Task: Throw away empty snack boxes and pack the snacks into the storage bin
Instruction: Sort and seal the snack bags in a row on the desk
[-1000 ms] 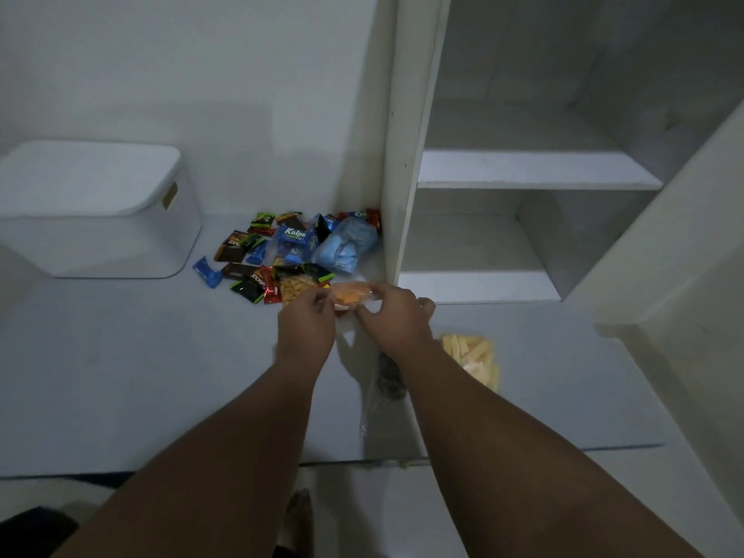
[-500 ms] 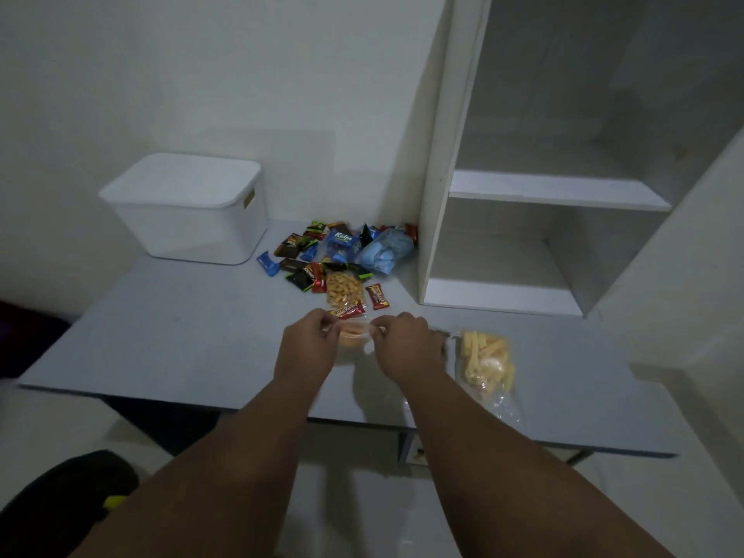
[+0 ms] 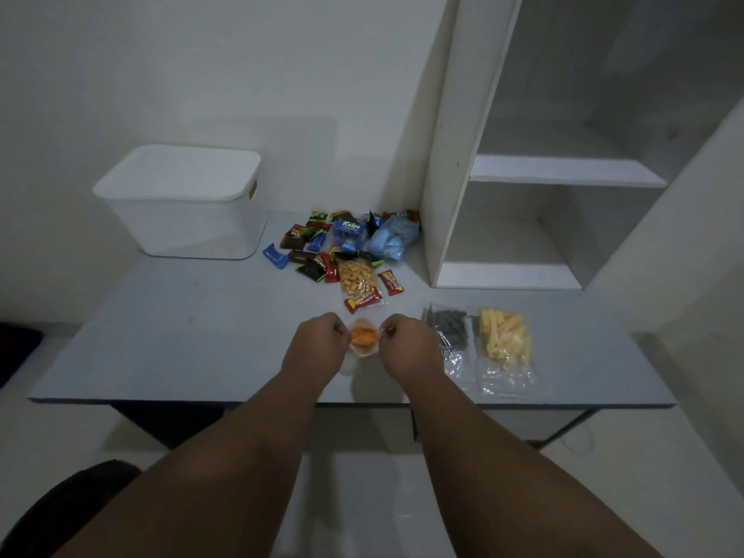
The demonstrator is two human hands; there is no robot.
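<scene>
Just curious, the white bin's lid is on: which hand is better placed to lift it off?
Probably the left hand. The white lidded plastic storage bin stands far left, on that hand's side. It and the right hand pinch the clear bag of orange snacks, so it must let go first.

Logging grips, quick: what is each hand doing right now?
Left hand: pinches the bag of orange snacks at its left side.
Right hand: pinches the same bag at its right side.

You are facing a grey table (image 3: 181, 336) set against a pale wall (image 3: 201, 74), with a white open shelf unit (image 3: 447, 155) standing at its far right end, a light floor (image 3: 362, 485) beneath it, and a dark rounded shape (image 3: 60, 513) low down at your left side.
</scene>
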